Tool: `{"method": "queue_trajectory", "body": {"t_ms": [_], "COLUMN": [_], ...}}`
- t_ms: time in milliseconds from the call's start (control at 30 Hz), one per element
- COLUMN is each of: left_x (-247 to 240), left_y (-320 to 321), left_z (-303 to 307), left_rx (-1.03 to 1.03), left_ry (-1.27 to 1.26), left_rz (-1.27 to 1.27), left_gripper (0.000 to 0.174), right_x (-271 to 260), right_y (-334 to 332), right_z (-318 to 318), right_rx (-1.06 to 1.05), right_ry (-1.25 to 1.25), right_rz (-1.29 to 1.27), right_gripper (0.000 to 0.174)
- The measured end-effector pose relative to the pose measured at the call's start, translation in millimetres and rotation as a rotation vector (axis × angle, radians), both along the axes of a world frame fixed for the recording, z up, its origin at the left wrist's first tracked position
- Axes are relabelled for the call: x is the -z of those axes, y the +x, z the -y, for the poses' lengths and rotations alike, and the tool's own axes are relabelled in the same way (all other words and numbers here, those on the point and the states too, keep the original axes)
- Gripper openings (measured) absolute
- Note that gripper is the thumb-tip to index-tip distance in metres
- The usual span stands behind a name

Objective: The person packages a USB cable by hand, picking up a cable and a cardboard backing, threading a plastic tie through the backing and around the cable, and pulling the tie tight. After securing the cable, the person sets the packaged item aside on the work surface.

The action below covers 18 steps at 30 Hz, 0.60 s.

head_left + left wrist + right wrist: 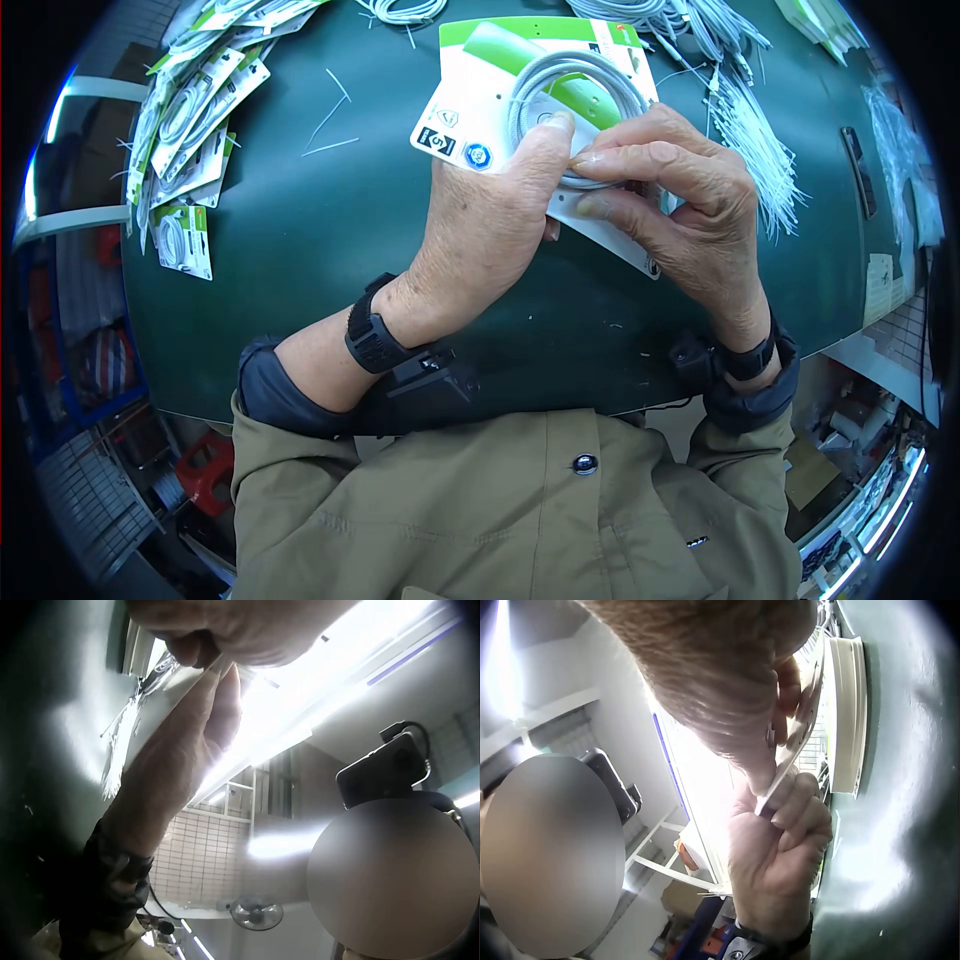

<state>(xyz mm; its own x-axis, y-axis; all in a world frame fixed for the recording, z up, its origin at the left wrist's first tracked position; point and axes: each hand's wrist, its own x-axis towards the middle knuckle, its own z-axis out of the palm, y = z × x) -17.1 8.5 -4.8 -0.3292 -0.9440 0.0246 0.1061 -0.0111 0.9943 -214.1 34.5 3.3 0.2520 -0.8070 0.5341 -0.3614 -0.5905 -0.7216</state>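
Coiled cable lies on a card between the hands, which grip card and coil.

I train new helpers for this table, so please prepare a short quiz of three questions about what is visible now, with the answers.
1. True or false: the left hand holds the green and white card.
2. Where on the table does the bundle of thin white ties lie?
A) To the person's left
B) To the person's right
C) Under the left wrist
3. Fill in: the grey cable in front of the card is wound into a ____.

Key: 1 true; 2 B; 3 coil.
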Motion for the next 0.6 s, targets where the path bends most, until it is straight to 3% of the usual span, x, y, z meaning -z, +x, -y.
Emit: {"method": "queue_trajectory", "body": {"t_ms": [400,533,600], "left_x": [8,-12,-9], "left_y": [4,-2,-1], "left_z": [7,1,5], "left_rx": [0.021,0.021,0.034], "left_ry": [-0.13,-0.02,-0.124], "left_rz": [0.122,0.108,0.137], "left_gripper": [0.024,0.026,0.017], "right_x": [2,0,-2], "right_y": [3,0,0], "right_z": [-2,0,-1], "right_rx": [0.072,0.074,0.08], "right_ry": [-0.011,-0.079,-0.089], "right_rz": [-0.02,-0.067,-0.089], "right_gripper": [0.028,0.028,0.029]}}
